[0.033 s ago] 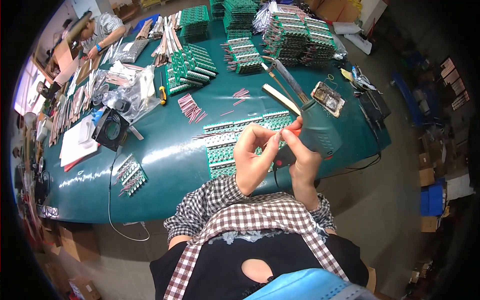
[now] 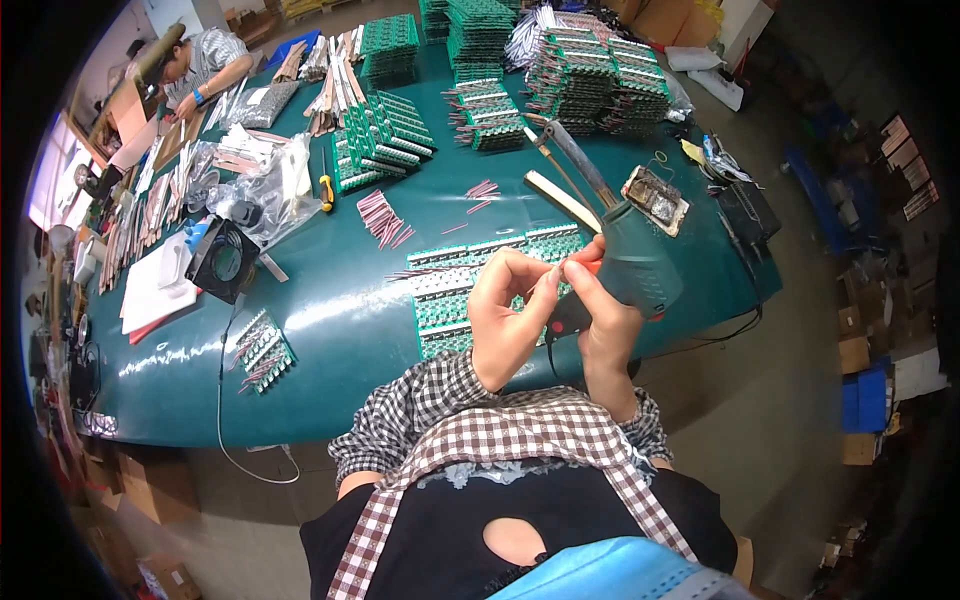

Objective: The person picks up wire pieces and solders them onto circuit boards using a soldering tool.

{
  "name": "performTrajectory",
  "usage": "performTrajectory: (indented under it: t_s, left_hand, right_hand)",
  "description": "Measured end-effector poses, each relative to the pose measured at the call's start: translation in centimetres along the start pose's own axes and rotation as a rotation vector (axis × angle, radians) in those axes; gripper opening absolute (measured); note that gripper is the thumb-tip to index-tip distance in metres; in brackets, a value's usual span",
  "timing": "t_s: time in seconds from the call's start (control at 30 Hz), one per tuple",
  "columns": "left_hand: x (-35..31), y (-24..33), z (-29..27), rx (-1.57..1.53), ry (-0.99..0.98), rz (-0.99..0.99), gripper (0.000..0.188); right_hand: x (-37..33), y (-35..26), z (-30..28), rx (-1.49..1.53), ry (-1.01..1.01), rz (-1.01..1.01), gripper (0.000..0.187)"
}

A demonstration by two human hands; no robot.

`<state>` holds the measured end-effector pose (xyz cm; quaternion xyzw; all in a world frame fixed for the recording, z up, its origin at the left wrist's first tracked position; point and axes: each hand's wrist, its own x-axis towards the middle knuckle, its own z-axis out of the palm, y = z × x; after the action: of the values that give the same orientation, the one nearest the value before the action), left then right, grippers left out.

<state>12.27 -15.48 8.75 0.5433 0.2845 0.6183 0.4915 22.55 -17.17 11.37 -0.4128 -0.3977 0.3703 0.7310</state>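
My left hand (image 2: 508, 315) and my right hand (image 2: 608, 312) meet at their fingertips above the near edge of the bench. Both are closed in a pinch. Something small and orange-red (image 2: 592, 266) shows at the right fingertips; its kind is mostly hidden by the fingers. Under and beside my left hand lies a block of green circuit boards (image 2: 440, 310) with white and black parts. Thin dark reddish wires (image 2: 425, 271) lie across its upper left. Just beyond my right hand, a metal-barrelled tool (image 2: 580, 162) leans by a dark greenish holder (image 2: 645, 262).
Short pink wires (image 2: 380, 218) lie mid-bench. Stacked circuit boards (image 2: 575, 80) stand at the back. A dirty metal tray (image 2: 655, 197) sits at right. A small black fan (image 2: 222, 262), a yellow-handled screwdriver (image 2: 326, 190) and plastic bags (image 2: 270, 185) are left. Another person (image 2: 205, 65) works far left.
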Motion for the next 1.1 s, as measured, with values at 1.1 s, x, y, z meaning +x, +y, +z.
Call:
performTrajectory:
  t_s: [1.1]
  left_hand:
    - [4.7, 3.6, -1.1, -0.543, 0.131, -0.45, 0.011]
  right_hand:
    - [-2.5, 0.6, -7.5, -0.158, -0.2, -0.098, 0.036]
